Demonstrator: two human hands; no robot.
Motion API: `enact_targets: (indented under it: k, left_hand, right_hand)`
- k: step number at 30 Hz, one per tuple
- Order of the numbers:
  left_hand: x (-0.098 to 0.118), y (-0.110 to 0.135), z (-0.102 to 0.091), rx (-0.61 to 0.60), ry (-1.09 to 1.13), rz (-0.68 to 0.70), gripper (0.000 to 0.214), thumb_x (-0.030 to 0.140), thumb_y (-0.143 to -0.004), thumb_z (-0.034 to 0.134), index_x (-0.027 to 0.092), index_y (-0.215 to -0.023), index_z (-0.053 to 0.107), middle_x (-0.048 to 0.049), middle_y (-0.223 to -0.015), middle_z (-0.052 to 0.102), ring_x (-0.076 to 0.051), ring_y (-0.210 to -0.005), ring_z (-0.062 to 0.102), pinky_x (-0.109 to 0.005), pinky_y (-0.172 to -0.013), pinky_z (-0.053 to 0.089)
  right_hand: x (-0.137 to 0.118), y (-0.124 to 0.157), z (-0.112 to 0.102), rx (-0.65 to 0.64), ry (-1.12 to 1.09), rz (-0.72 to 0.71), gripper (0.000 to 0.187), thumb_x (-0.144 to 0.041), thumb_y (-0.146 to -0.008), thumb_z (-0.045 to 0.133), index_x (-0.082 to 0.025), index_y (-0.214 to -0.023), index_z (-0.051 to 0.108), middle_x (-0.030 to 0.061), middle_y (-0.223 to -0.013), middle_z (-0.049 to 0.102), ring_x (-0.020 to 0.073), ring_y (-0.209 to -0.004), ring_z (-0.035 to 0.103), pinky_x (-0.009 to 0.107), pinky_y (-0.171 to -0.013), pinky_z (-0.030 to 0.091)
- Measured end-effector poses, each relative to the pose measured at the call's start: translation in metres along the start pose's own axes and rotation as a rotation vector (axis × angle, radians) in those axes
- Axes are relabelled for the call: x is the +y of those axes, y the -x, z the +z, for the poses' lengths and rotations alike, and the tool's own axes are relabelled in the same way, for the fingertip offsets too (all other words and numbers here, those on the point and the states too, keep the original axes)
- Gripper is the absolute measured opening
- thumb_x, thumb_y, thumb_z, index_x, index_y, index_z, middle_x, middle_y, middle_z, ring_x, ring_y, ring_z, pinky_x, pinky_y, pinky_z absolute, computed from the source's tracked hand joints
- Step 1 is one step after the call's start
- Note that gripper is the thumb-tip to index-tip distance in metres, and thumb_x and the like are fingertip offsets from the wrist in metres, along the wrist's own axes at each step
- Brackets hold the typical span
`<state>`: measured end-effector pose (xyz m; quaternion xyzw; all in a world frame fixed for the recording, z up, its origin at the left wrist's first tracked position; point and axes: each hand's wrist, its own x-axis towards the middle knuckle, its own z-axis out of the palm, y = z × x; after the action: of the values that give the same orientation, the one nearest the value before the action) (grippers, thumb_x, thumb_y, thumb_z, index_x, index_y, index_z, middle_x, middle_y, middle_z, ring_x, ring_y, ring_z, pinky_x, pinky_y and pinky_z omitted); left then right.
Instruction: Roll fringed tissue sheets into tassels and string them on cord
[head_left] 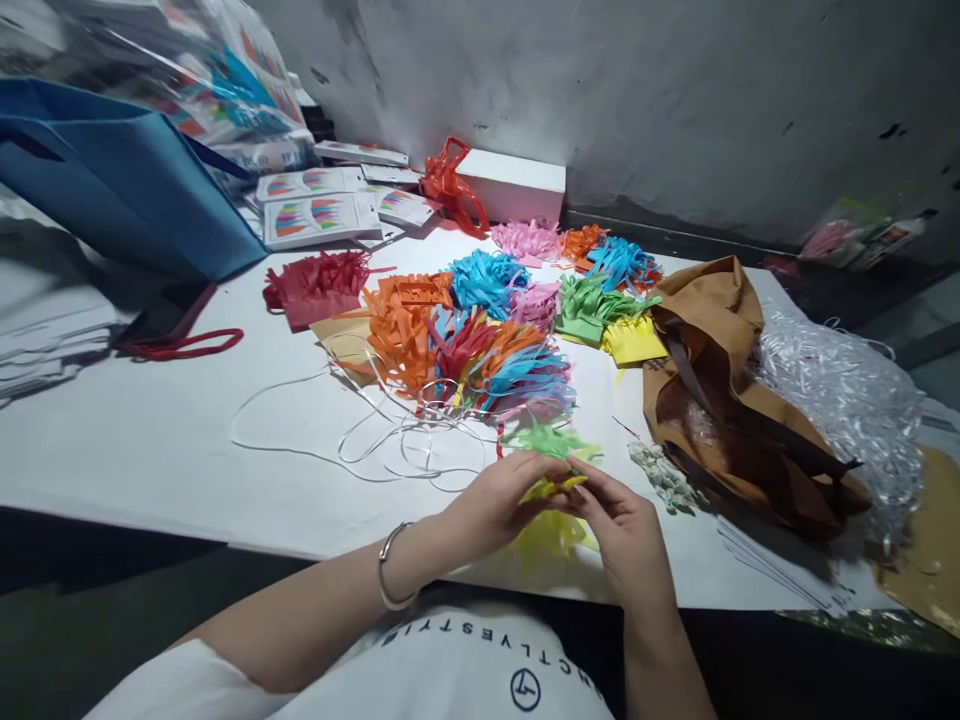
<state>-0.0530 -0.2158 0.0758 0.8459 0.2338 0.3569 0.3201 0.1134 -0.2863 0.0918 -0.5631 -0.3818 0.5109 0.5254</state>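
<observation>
My left hand (499,500), with a silver bangle on its wrist, and my right hand (619,525) meet over the near edge of the white table (150,440). Both pinch a yellow fringed paper piece (551,535) whose strips hang down below my fingers. A green fringed piece (551,442) lies just beyond them on the table. A pile of fringed paper tassels (480,350) in orange, red, blue and pink sits behind it, strung on thin white cord (360,445).
A brown fabric bag (720,400) lies at the right beside a heap of silvery shredded strips (847,400). A blue bag (127,180) and paper packs (319,215) stand at the back left, a white box (514,185) by the wall. More coloured tassels (600,290) lie mid-table.
</observation>
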Motion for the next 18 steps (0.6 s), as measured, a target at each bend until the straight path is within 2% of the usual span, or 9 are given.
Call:
enact_targets:
  k: [2,5,7,9,11,15,16,18]
  left_hand:
    - [-0.005,0.004,-0.009,-0.02,0.105,-0.109,0.015,0.025,-0.098,0.054,0.017,-0.108,0.062,-0.0073,-0.093,0.068,-0.017,-0.083,0.061,-0.03,-0.074,0.05]
    - [-0.007,0.01,-0.022,-0.066,0.345,-0.292,0.021,0.034,-0.095,0.061,0.016,-0.103,0.067,-0.007,-0.094,0.067,-0.016,-0.08,0.059,-0.028,-0.072,0.049]
    - [-0.007,0.012,-0.028,-0.108,0.496,-0.364,0.026,0.039,-0.092,0.064,0.015,-0.104,0.069,-0.0075,-0.097,0.067,-0.016,-0.082,0.06,-0.029,-0.074,0.049]
    - [-0.006,0.013,-0.032,-0.147,0.593,-0.388,0.029,0.041,-0.092,0.065,0.016,-0.104,0.07,-0.0082,-0.1,0.067,-0.017,-0.088,0.06,-0.03,-0.079,0.049]
    - [-0.006,0.012,-0.033,-0.202,0.652,-0.39,0.029,0.042,-0.092,0.065,0.016,-0.104,0.07,-0.009,-0.104,0.068,-0.019,-0.094,0.061,-0.031,-0.084,0.05]
    - [-0.006,0.011,-0.033,-0.351,0.71,-0.364,0.036,0.051,-0.091,0.064,0.017,-0.1,0.07,-0.007,-0.1,0.068,-0.019,-0.093,0.061,-0.032,-0.085,0.05]
    - [-0.006,0.012,-0.033,-0.381,0.711,-0.359,0.039,0.054,-0.09,0.063,0.017,-0.099,0.07,-0.006,-0.097,0.068,-0.019,-0.09,0.061,-0.031,-0.082,0.05]
    - [-0.005,0.012,-0.034,-0.4,0.682,-0.351,0.041,0.056,-0.09,0.061,0.017,-0.099,0.069,-0.0045,-0.093,0.067,-0.018,-0.086,0.06,-0.03,-0.08,0.05]
  right_hand:
    - [0.003,-0.005,-0.006,0.061,0.126,-0.036,0.035,-0.044,-0.085,0.07,-0.019,-0.109,0.075,0.0061,-0.09,0.077,0.0204,-0.073,0.074,0.037,-0.076,0.063]
    - [0.004,-0.018,-0.021,0.322,0.401,-0.232,0.034,-0.044,-0.089,0.065,-0.017,-0.105,0.076,0.0055,-0.076,0.075,0.0203,-0.068,0.071,0.035,-0.072,0.059]
    - [0.003,-0.026,-0.03,0.498,0.624,-0.391,0.035,-0.042,-0.091,0.062,-0.016,-0.112,0.074,0.0071,-0.079,0.074,0.0191,-0.066,0.067,0.035,-0.074,0.055]
    - [0.0,-0.03,-0.032,0.545,0.762,-0.481,0.04,-0.04,-0.091,0.061,-0.015,-0.122,0.07,0.0087,-0.087,0.072,0.0166,-0.063,0.06,0.033,-0.071,0.052]
    - [-0.002,-0.028,-0.024,0.403,0.715,-0.485,0.041,-0.038,-0.092,0.061,-0.018,-0.127,0.067,0.0083,-0.095,0.068,0.0155,-0.066,0.058,0.03,-0.066,0.05]
    - [-0.004,-0.017,0.007,-0.196,0.266,-0.341,0.022,-0.036,-0.092,0.063,-0.023,-0.107,0.073,0.005,-0.098,0.062,0.0146,-0.076,0.06,0.025,-0.062,0.05]
    - [-0.004,-0.016,0.013,-0.283,0.167,-0.299,0.018,-0.036,-0.091,0.064,-0.022,-0.1,0.073,0.0036,-0.094,0.061,0.0135,-0.073,0.06,0.024,-0.06,0.049]
    - [-0.003,-0.015,0.022,-0.317,0.05,-0.246,0.015,-0.035,-0.09,0.066,-0.021,-0.087,0.07,0.0003,-0.084,0.058,0.0109,-0.065,0.057,0.022,-0.056,0.046]
